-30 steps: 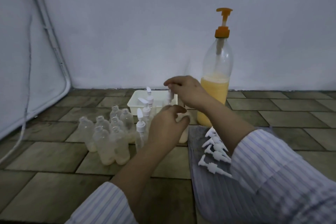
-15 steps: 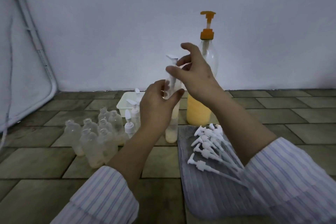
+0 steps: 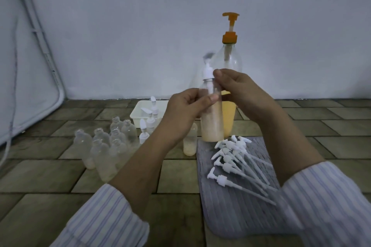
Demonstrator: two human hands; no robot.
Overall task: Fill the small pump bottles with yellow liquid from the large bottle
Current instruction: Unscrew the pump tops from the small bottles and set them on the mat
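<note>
Left hand (image 3: 183,115) grips the small bottle (image 3: 211,114) upright; right hand (image 3: 239,91) pinches its pump cap (image 3: 207,72).

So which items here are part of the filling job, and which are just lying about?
Job:
left hand
right hand
held small bottle
its white pump
large bottle
uncapped bottles
loose pumps
white tray

Lying about:
grey mat
cable
</note>
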